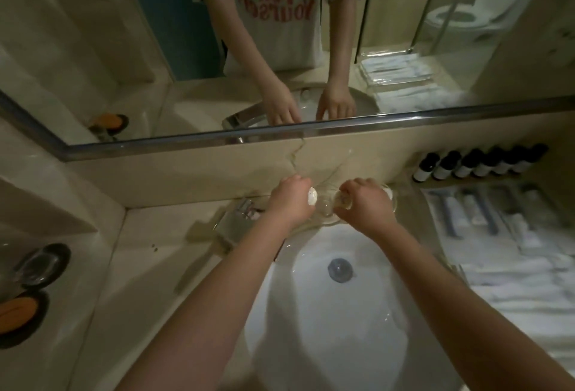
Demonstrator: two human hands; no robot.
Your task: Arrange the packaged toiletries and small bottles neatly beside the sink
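Observation:
Both my hands reach over the white sink [326, 313] to the counter behind it. My left hand [291, 202] curls its fingers round a small clear glass [312, 197] that shows a white glint. My right hand [368, 205] grips a second clear glass [342, 204] right beside it. Both glasses stand over a round clear glass tray [394, 202]. Several small dark bottles with white labels [476, 163] stand in a row against the wall at the right. In front of them, packaged toiletries [485, 216] lie in a clear tray.
A chrome tap [238, 219] stands left of my hands. Folded white towels [529, 285] lie right of the sink. At the far left are two black round dishes, one with a glass [40, 264] and one with an orange soap [18, 313]. A mirror [280, 48] spans the wall.

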